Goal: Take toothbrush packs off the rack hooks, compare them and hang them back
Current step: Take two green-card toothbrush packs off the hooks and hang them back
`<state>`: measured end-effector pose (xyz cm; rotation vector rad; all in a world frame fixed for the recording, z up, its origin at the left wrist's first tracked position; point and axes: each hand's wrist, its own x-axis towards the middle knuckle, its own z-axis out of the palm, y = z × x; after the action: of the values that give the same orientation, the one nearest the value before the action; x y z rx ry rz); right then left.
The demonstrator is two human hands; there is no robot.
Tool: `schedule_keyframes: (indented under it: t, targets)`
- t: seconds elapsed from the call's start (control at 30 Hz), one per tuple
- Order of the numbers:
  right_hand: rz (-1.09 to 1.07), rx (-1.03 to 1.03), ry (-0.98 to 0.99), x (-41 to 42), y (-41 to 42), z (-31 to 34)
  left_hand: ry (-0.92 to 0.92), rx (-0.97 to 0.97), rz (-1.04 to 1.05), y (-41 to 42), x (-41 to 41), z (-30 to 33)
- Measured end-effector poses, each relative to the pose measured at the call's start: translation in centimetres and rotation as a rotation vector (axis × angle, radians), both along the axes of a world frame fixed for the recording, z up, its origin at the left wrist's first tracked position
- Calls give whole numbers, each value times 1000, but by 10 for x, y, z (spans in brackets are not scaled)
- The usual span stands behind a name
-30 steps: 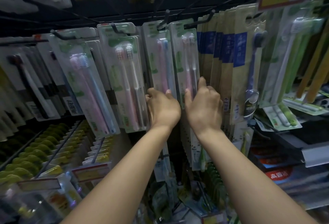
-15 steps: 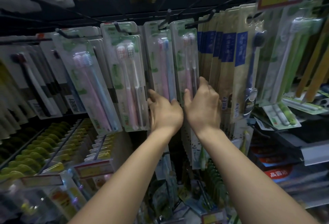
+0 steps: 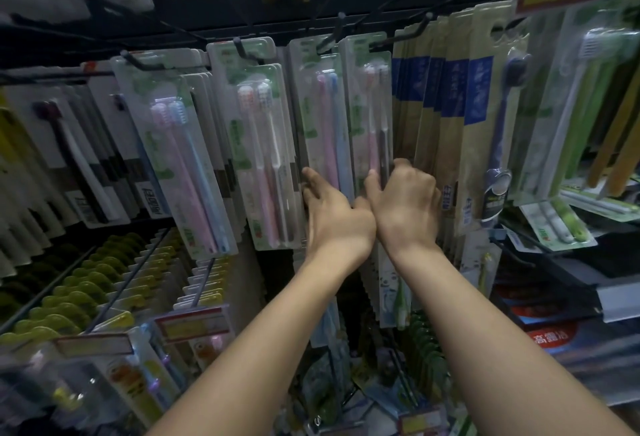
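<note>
Clear toothbrush packs with green-white cards hang from black hooks on a dark rack. A pack with a pink and a blue brush (image 3: 325, 113) hangs from a hook (image 3: 333, 32) at centre. To its right hangs a pack with a pink and a grey brush (image 3: 371, 106). My left hand (image 3: 332, 214) grips the lower part of the pink-and-blue pack, fingers round its left edge. The lower part of the pink-and-grey pack is pinched by my right hand (image 3: 403, 203), thumb on the front and fingers behind its right edge. Both packs' bottoms are hidden by my hands.
More twin packs (image 3: 258, 144) (image 3: 180, 165) hang to the left, with black-and-white packs (image 3: 79, 165) beyond. Brown-and-blue packs (image 3: 460, 130) press close on the right, then green ones (image 3: 581, 106). Yellow-green packs (image 3: 69, 297) and price tags (image 3: 192, 323) fill the lower hooks.
Both hands have slid slightly down and right along the two centre packs and now touch each other. The packs stay on their hooks.
</note>
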<state>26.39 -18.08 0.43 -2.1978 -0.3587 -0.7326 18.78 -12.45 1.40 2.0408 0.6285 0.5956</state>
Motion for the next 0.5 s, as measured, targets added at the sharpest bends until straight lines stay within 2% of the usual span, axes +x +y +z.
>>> schedule_keyframes:
  t: [0.27, 0.5]
  targets:
    - [3, 10, 4, 0, -1, 0, 14, 49, -23, -5, -11, 3]
    - [3, 22, -68, -4, -3, -4, 10, 83, -46, -13, -25, 1]
